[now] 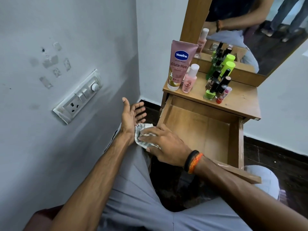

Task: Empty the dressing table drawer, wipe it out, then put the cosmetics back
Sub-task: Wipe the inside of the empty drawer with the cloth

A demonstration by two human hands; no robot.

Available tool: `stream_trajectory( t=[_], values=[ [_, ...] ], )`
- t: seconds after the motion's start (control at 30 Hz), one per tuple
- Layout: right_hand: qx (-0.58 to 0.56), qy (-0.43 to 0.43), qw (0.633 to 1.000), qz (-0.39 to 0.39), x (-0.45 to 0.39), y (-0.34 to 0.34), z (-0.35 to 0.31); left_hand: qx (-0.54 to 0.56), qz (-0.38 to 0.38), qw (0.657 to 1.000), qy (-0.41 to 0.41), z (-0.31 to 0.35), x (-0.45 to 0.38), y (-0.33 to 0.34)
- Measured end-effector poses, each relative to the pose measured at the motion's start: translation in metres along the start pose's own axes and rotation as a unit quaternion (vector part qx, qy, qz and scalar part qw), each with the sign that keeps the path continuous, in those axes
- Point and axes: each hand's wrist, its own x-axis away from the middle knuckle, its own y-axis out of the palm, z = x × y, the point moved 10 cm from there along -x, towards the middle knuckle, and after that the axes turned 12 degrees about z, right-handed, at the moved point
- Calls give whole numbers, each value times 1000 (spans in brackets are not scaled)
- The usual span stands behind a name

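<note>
A seated person faces a small wooden dressing table whose drawer (200, 129) is pulled fully out, its wooden floor bare. The left hand (131, 114) is held palm up just left of the drawer's near left corner, fingers straight and apart, its grip on nothing. The right hand (164, 143) lies across the heel of the left palm, pressing a crumpled pale cloth (145, 134) against it; the fingers lie fairly flat over the cloth with the thumb under its lower edge, so the grip is closed on the cloth. The right wrist wears a black and an orange band (193, 161). The cosmetics stand on the worktop (241, 99) above the drawer: a pink Vaseline tube (179, 64) and a small pink bottle (190, 79) at the left rear corner, and a cluster of nail polishes (216, 84) with a lip balm (223, 95) near the middle. A mirror (250, 30) rises behind them. A switch panel (78, 97) is on the left wall.
</note>
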Motion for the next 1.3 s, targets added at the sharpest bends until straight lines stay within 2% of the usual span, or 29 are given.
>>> stream_trajectory(
  t=[0.13, 0.3, 0.53, 0.63, 0.7, 0.8, 0.9, 1.07, 1.17, 1.3],
  values=[
    [42, -38, 998, 39, 45, -13, 11, -50, -30, 998, 22, -3, 9, 10],
    [72, -5, 995, 71, 105, -38, 39, -113, -65, 989, 63, 2, 26, 40],
    [97, 48, 992, 59, 40, 6, 17, -135, -50, 986, 80, 3, 32, 46],
    [116, 60, 991, 44, 40, 18, 13, -157, -40, 981, 108, 9, 31, 43],
    [123, 48, 991, 38, 59, 9, 16, -192, -52, 970, 137, 8, 37, 49],
    [140, 44, 988, 46, 104, -13, 35, -281, -81, 933, 207, 8, 52, 71],
    [155, 50, 983, 81, 161, -47, 58, -318, -111, 907, 253, 7, 66, 94],
    [137, 138, 973, 121, 238, -103, 89, -346, -136, 878, 302, -2, 73, 117],
    [125, 199, 961, 143, 245, -103, 98, -353, -134, 871, 315, -7, 77, 124],
    [102, 221, 956, 161, 209, -74, 83, -387, -103, 853, 334, -12, 80, 129]
  ],
)
